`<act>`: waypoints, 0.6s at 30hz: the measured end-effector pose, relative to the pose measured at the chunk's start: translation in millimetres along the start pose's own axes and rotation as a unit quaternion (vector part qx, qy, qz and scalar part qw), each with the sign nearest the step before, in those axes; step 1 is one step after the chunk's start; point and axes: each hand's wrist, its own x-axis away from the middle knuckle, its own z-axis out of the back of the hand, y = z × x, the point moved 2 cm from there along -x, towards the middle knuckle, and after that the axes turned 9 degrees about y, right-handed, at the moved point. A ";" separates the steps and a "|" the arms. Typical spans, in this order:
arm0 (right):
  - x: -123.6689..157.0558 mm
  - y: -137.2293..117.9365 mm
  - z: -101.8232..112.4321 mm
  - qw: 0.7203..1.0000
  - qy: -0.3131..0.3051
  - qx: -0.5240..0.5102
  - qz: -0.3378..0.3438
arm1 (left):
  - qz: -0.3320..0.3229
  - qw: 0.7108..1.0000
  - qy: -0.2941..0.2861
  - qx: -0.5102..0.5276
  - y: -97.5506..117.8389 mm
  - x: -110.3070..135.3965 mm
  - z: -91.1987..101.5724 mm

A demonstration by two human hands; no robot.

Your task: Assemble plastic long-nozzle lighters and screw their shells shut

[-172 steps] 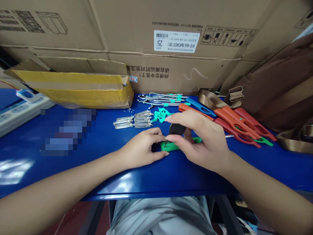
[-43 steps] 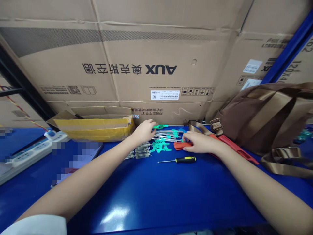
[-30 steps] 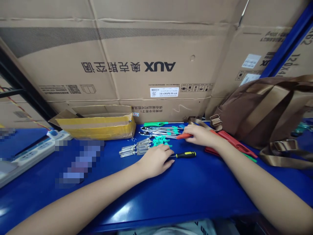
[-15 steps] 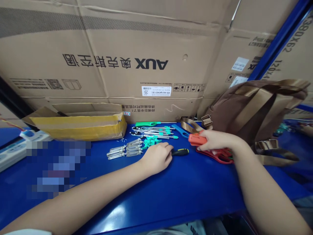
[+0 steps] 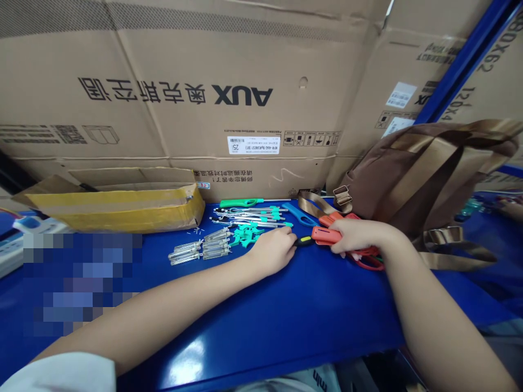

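My left hand is closed round a screwdriver, whose black handle with a yellow end sticks out past the fingers; its shaft is hidden. My right hand grips a red-orange plastic lighter casing over a pile of red casings. Just behind lie another orange casing and a blue casing. Left of my left hand are teal plastic pieces, clear fuel tubes and metal rods with teal ends. A green long-nosed lighter lies behind them.
An open cardboard box with yellow tape stands at the back left, beside a white power strip. A brown backpack with loose straps sits at the right. Large cardboard walls off the back of the blue table.
My left hand has moved right along the table, and less of the screwdriver handle shows. The handle end is now close to the red-orange casing. The camera view has shifted slightly.
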 end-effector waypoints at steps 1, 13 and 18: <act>-0.5 1.7 0.5 1.000 0.001 0.002 0.003 | 0.007 1.000 0.000 -0.001 -0.5 -6.1 -1.1; 0.0 -30.0 1.0 0.956 0.206 0.004 0.208 | 0.020 0.995 0.059 0.083 -7.7 -30.5 6.3; 3.8 -58.0 -29.6 0.941 0.171 0.013 0.291 | 0.001 0.982 0.094 0.163 -17.4 12.6 35.9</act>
